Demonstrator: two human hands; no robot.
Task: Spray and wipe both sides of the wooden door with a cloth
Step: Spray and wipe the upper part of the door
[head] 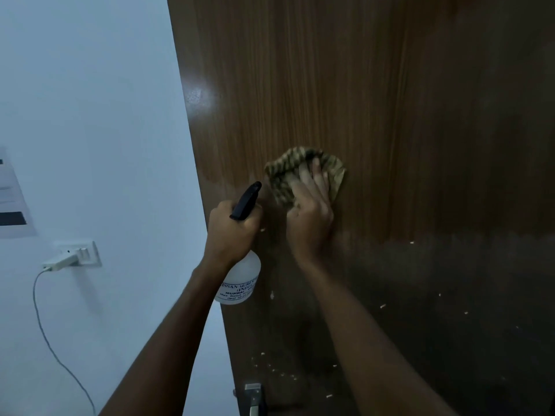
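Dim room, pale wall on the left, dark wooden door filling the right; the door's top, right and bottom run out of view. Glare patch on the door near its left edge. Small pale flecks scattered over the lower door, too small to identify. Metal door handle at the bottom edge, cut off, only its top shows.

Right hand presses a crumpled patterned cloth flat against the door at mid-height; fingers lie extended over the cloth, which bunches out above and on both sides of them. Part of the cloth is hidden under the palm.

Left hand grips the neck of a white spray bottle, fingers wrapped round it, just left of the cloth near the door's edge. Black trigger head points up toward the door. Bottle is opaque-looking in this light, liquid level can't be told. Printed label partly hidden by the forearm; "MUMBAI" legible, the rest cut off or blurred.

On the wall: a switch plate with a white charger plugged in, cable hanging down. Paper sheet at the far left, cut off, print unreadable.
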